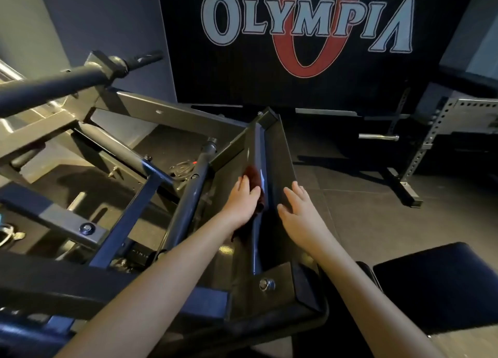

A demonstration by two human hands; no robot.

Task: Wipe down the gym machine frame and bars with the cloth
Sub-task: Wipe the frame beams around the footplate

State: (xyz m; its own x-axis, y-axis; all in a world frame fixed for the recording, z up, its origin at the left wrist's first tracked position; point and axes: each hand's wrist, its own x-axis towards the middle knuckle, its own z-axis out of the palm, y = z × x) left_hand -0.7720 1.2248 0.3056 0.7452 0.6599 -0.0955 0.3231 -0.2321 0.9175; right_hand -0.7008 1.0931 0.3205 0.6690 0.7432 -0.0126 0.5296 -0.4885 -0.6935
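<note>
Bare forearms (161, 276) (hands (242, 204) bare too).

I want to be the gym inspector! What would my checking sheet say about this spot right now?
Surface: dark rubber floor tiles.
Job's things: dark red cloth lies on the grey machine frame; black bar sticks out at the upper left.
Clutter: small round disc on the floor under the frame.
Grips: left hand presses the cloth with flat fingers; right hand rests flat on the frame.
Cables: nothing seen.
Surroundings: Olympia banner, holed rack, black pad.
</note>
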